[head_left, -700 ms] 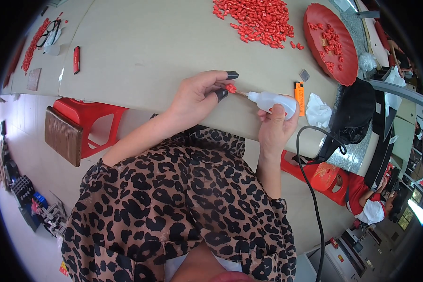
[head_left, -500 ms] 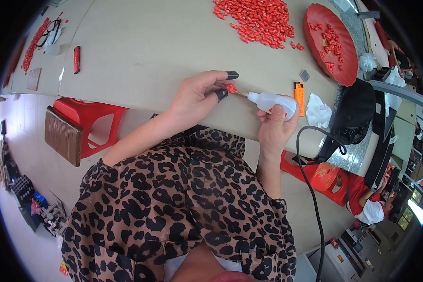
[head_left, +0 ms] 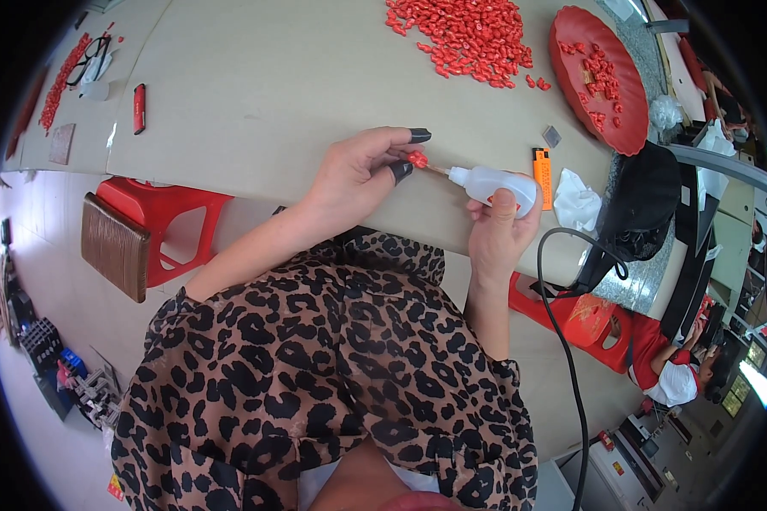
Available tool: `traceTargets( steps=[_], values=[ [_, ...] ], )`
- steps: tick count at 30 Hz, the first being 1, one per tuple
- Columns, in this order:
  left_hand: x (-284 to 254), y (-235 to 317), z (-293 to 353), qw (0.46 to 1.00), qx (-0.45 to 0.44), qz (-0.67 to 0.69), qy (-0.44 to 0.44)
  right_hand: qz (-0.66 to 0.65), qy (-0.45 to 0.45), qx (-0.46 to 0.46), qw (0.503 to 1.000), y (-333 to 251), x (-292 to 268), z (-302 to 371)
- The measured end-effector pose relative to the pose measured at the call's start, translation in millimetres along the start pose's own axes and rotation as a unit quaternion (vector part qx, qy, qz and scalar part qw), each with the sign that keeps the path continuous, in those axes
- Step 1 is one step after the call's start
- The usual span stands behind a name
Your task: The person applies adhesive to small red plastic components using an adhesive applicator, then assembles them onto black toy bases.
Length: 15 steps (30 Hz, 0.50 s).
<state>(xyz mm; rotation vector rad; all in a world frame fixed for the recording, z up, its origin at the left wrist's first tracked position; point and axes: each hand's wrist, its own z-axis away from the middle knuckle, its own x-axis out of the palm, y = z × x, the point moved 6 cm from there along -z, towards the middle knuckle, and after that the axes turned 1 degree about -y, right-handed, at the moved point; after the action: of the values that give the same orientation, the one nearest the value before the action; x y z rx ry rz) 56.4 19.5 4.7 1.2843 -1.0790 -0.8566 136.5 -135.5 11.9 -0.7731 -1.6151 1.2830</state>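
Note:
My left hand [head_left: 362, 170] has black covers on the thumb and a fingertip. Between its fingers it pinches a small, glossy red piece [head_left: 418, 159], too small for me to tell its exact kind. My right hand [head_left: 504, 226] is wrapped round a white squeeze bottle [head_left: 488, 185] lying on its side, its thin nozzle pointing left. The nozzle's tip is at the red piece; whether they touch I cannot tell. Both hands are over the near edge of the table [head_left: 273, 102].
Beyond my hands lies a heap of red pieces [head_left: 477, 38]. A scalloped red tray [head_left: 571, 77] holds more. Near my right hand are an orange lighter [head_left: 543, 180], crumpled white tissue [head_left: 577, 203] and a black bag [head_left: 643, 200]. A red lighter [head_left: 139, 109] lies left; a black cable [head_left: 562, 341] hangs right.

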Motion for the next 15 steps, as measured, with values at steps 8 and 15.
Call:
traceTargets(
  steps=[8, 15],
  values=[
    [-0.8, -0.4, 0.1, 0.999, 0.005, -0.043, 0.008, -0.018, 0.002, -0.001, 1.000, 0.6, -0.6, -0.8],
    [-0.6, -1.0, 0.0, 0.999, 0.013, -0.041, 0.007, -0.005, 0.002, 0.006, 1.000, -0.5, 0.6, -0.3]
  ],
)
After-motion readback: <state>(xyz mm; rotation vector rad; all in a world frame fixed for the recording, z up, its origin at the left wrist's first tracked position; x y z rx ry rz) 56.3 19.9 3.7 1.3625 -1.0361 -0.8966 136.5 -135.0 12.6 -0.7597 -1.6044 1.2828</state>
